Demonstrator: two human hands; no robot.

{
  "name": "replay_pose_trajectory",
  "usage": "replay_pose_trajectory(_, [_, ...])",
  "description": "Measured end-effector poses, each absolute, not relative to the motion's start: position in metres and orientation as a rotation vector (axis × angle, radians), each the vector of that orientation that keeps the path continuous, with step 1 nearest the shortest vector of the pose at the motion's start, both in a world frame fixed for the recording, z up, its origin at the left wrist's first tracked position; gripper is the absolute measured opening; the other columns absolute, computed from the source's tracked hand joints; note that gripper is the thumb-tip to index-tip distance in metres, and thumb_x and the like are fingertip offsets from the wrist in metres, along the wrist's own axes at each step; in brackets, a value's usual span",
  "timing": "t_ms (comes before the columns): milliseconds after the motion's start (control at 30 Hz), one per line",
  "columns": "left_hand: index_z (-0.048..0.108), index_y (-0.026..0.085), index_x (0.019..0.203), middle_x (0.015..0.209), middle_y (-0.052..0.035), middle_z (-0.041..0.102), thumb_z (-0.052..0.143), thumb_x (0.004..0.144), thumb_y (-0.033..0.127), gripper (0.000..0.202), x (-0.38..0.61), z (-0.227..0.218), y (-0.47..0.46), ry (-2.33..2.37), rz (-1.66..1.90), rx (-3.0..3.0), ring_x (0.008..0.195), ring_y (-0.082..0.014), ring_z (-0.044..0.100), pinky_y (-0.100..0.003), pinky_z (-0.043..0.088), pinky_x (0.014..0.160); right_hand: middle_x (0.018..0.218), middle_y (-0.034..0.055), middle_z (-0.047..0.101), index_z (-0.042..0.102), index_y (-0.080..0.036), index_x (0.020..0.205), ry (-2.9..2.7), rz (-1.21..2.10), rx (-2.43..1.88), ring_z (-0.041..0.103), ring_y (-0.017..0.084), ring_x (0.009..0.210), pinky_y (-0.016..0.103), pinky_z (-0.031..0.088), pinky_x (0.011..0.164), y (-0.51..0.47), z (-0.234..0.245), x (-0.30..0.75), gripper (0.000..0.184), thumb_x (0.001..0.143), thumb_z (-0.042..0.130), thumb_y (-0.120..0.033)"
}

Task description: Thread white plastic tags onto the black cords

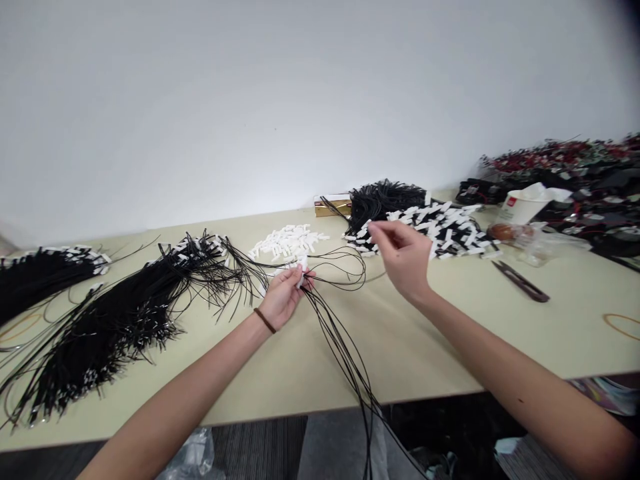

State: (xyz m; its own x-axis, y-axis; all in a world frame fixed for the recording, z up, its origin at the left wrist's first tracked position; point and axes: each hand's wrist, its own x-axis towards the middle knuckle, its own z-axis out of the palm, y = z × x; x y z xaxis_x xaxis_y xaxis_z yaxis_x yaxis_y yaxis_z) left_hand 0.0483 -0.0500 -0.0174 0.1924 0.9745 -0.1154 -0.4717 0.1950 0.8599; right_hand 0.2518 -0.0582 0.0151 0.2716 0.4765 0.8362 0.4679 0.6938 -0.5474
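My left hand (283, 297) is closed around white plastic connectors (302, 272) at the ends of several thin black wires. These black wires (340, 343) hang over the table's front edge, and some loop to the right. Held up in the air, my right hand (406, 259) has its thumb and fingers pinched together; whether something small is between them I cannot make out. Behind that hand lies a pile of black wires with white connectors (450, 230). Just beyond my left hand is a heap of loose white connectors (287, 241).
Black wire bundles (115, 327) cover the table's left side, with another bundle (43, 277) farther left. Dark snips (521, 281), a paper cup (520, 208) and a plastic bag (537, 247) lie right. A small box (333, 205) stands by the wall.
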Motion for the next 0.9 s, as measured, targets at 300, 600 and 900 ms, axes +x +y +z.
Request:
replay_pose_trajectory(300, [0.061, 0.008, 0.072, 0.071, -0.0052, 0.063, 0.068, 0.069, 0.027, 0.02, 0.049, -0.019, -0.052, 0.74, 1.126, 0.879, 0.059, -0.0079, 0.055, -0.02, 0.045, 0.059, 0.054, -0.0015, 0.049, 0.049, -0.019, 0.062, -1.822, -0.117, -0.882, 0.043, 0.011, 0.056, 0.025, 0.035, 0.054, -0.071, -0.011, 0.218, 0.021, 0.083, 0.05, -0.02])
replay_pose_trajectory(600, [0.061, 0.009, 0.073, 0.073, -0.006, 0.063, 0.069, 0.068, 0.028, 0.022, 0.049, -0.017, -0.056, 0.722, 1.084, 0.939, 0.059, -0.009, 0.055, -0.022, 0.044, 0.061, 0.052, -0.0021, 0.045, 0.043, -0.019, 0.06, -1.801, -0.103, -0.916, 0.039, 0.012, 0.054, 0.025, 0.033, 0.053, -0.07, -0.013, 0.218, 0.025, 0.084, 0.048, -0.023])
replay_pose_trajectory(900, [0.061, 0.009, 0.073, 0.073, -0.0057, 0.063, 0.072, 0.065, 0.027, 0.023, 0.049, -0.018, -0.056, 0.718, 1.08, 0.945, 0.06, -0.0097, 0.056, -0.023, 0.045, 0.063, 0.052, -0.0026, 0.046, 0.043, -0.019, 0.06, -1.802, -0.072, -0.916, 0.04, 0.011, 0.054, 0.025, 0.032, 0.053, -0.07, -0.013, 0.217, 0.023, 0.082, 0.049, -0.02])
